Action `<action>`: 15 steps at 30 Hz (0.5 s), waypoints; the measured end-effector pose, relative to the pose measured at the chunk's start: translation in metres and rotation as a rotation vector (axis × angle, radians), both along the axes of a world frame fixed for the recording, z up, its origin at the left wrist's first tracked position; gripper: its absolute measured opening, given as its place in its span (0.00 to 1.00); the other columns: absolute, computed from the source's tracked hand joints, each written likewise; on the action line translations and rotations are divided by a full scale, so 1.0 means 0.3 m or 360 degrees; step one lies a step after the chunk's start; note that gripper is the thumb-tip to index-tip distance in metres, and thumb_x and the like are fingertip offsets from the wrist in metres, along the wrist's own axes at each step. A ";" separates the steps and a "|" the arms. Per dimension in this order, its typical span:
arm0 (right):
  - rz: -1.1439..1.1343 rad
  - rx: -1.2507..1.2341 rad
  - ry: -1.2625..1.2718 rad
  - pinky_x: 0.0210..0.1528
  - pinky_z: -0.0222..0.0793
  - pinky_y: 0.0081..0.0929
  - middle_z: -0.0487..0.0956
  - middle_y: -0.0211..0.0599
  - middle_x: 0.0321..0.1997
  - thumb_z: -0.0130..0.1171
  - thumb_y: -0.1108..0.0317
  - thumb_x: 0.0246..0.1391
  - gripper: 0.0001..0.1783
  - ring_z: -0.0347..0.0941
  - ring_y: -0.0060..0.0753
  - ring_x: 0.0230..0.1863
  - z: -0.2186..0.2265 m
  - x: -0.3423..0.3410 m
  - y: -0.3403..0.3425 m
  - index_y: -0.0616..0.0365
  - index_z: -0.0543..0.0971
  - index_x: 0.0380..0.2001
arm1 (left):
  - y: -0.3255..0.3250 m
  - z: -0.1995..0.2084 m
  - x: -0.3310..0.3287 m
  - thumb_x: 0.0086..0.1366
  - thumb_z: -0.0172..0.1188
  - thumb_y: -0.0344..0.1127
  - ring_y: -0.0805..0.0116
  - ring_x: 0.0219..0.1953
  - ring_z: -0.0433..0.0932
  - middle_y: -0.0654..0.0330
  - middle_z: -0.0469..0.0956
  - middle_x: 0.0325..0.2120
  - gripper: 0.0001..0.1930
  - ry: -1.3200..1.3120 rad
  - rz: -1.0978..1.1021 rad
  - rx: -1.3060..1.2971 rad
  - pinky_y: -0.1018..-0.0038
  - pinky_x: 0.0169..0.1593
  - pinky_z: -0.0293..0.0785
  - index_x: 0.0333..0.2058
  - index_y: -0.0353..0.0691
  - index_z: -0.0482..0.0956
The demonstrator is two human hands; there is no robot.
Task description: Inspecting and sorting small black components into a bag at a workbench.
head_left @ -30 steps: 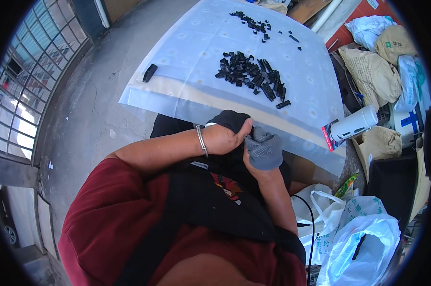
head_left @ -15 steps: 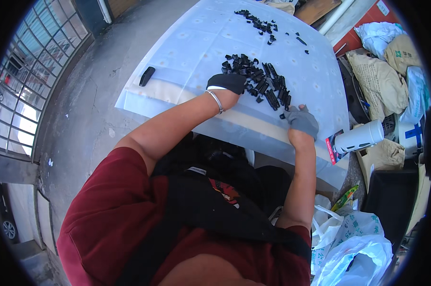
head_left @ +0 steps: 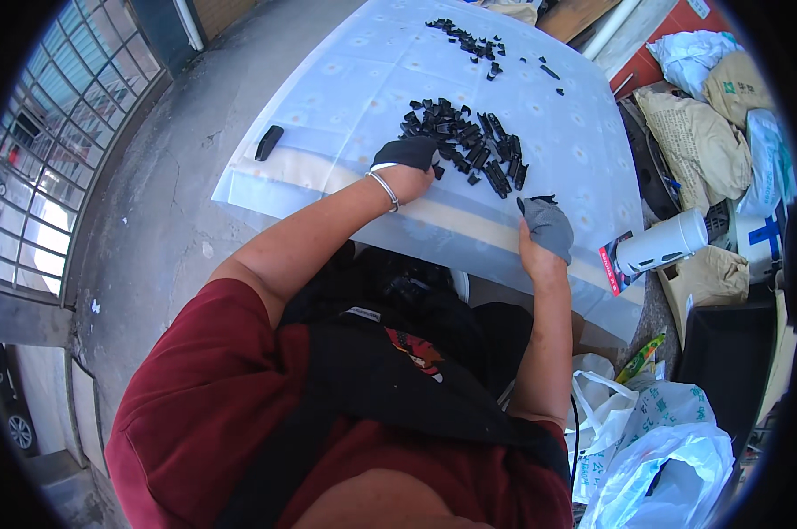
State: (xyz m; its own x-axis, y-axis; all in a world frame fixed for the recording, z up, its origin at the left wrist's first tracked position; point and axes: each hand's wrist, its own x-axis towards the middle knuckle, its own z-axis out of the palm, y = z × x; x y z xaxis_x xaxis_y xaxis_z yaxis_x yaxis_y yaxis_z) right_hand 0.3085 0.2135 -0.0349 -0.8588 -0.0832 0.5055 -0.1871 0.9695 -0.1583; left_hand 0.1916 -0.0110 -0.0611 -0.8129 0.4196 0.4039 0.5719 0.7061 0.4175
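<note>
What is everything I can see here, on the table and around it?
Table cover: one, pale with a faint flower print, over the table.
Small black pieces: many, one heap mid-table; a smaller scatter at the far end.
Black block: one, alone near the left edge.
White cylinder: one, lying at the right edge.
Sacks: several, tan and white, right of the table.
Plastic bags: several, white, lower right.
Metal grille: one, left.
Left hand: black glove, at the heap, bracelet on the wrist.
Right hand: grey glove, on the cover.
</note>
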 end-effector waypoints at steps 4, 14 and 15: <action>0.0050 -0.0225 0.0157 0.47 0.64 0.38 0.75 0.51 0.36 0.53 0.67 0.46 0.12 0.70 0.51 0.41 -0.030 0.028 -0.030 0.64 0.77 0.32 | 0.001 0.000 0.002 0.46 0.54 0.33 0.50 0.32 0.74 0.48 0.75 0.29 0.15 -0.0152 -0.0029 0.0407 0.64 0.38 0.70 0.36 0.39 0.73; 0.0327 -0.0412 0.0299 0.38 0.65 0.38 0.75 0.41 0.34 0.54 0.68 0.39 0.12 0.71 0.42 0.37 0.073 0.085 -0.274 0.57 0.76 0.31 | -0.032 0.032 0.193 0.56 0.54 0.40 0.77 0.21 0.68 0.64 0.72 0.21 0.13 -0.1645 -0.0388 0.1349 0.79 0.23 0.62 0.32 0.36 0.77; 0.0285 -0.0351 0.0101 0.38 0.65 0.37 0.75 0.40 0.33 0.54 0.68 0.38 0.12 0.71 0.42 0.37 0.083 0.091 -0.279 0.56 0.76 0.31 | -0.028 0.040 0.218 0.57 0.53 0.39 0.79 0.20 0.67 0.64 0.71 0.20 0.12 -0.1725 -0.0315 0.1323 0.80 0.22 0.61 0.33 0.36 0.77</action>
